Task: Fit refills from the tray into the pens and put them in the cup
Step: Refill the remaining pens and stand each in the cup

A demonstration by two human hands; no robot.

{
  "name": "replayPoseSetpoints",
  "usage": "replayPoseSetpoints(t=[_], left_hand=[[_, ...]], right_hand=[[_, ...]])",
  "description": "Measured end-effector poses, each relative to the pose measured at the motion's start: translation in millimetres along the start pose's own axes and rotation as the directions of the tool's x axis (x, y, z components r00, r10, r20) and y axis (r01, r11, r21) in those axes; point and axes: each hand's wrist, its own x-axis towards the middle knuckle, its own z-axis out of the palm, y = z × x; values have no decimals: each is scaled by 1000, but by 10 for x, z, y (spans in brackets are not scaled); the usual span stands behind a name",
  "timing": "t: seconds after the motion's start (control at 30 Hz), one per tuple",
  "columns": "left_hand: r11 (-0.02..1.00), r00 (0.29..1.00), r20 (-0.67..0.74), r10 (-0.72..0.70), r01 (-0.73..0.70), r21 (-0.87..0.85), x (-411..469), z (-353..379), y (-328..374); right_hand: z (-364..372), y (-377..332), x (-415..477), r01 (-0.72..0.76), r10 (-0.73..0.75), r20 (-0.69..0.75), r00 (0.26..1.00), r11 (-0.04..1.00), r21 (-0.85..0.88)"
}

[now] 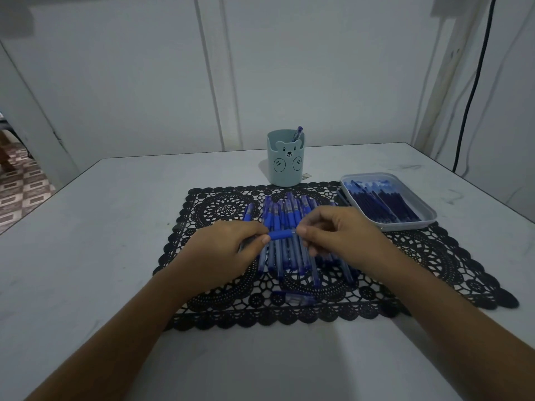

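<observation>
The pen (282, 235) sits level above the pile (289, 212), long axis left to right, left hand (231, 250) pinching one end, right hand (335, 235) pinching the other, the tray (417, 223) nearer the right.

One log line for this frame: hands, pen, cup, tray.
left hand: holds blue pen | right hand: pinches same pen's other end | cup: one pen inside | tray: holds refills | mat: pen pile

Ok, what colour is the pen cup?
The cup is pale teal with a bear face drawn on it, clearest in the head view.
</observation>
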Motion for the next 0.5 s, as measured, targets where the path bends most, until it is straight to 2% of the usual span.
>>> replayPoseSetpoints(t=[0.2, 0.27, 0.33, 0.5], left_hand=[[992, 999, 19, -40, 42, -120, 5, -25, -13], [988, 999, 21, -38, 41, -150, 0, -33, -17], [987, 999, 23, -40, 43, -155, 0, -35, -27], [994, 999, 32, -32, 35, -101, 6, 0, -66]], right_hand=[[-5, -8, -18, 88, -89, -11, 996, 992, -86], [-7, -1, -15, 103, -103, -1, 995, 993, -59], [-6, -22, -25, 56, -56, 12, 998, 998, -18], [18, -41, -29, -55, 57, 33, 998, 997, -50]])
